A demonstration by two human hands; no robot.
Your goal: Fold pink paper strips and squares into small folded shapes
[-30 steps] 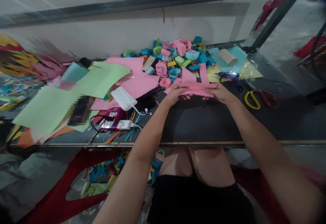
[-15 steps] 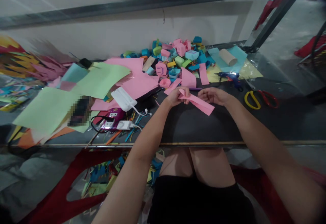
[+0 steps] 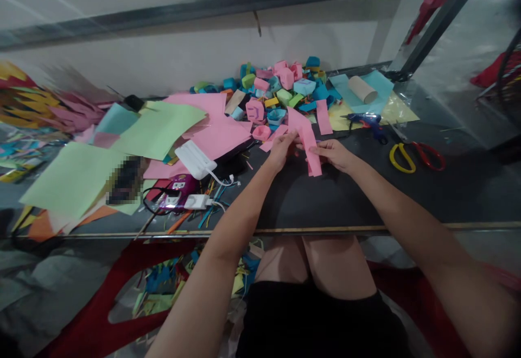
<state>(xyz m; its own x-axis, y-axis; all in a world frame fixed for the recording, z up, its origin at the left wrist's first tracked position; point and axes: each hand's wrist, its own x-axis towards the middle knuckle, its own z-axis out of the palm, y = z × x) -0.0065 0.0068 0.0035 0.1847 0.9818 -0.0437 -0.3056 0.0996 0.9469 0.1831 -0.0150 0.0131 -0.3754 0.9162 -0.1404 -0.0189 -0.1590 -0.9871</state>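
Observation:
A folded pink paper strip [image 3: 311, 158] is held upright between my two hands over the dark table. My left hand [image 3: 281, 151] pinches its left edge, while my right hand [image 3: 332, 153] grips the right edge with thumb and fingers. Part of a purple stick-like thing shows behind the strip near my fingers; its kind is hidden. Just beyond lie another pink piece of paper [image 3: 299, 118] and a short pink strip [image 3: 324, 117]. Behind them is a heap of small folded paper pieces [image 3: 286, 78] in pink, blue, green and yellow, one with a drawn face.
Right of my hands lie scissors [image 3: 402, 158] with yellow and red handles and a blue glue gun [image 3: 368, 121]. A cardboard tube [image 3: 363, 90] rests on blue paper. At left are green sheets [image 3: 77, 176], a white power bank [image 3: 196, 159] and a purple power strip [image 3: 179, 189].
The pink strip has turned from slanting rightward to nearly upright. My right hand, apart from it before, has moved left and taken hold of it.

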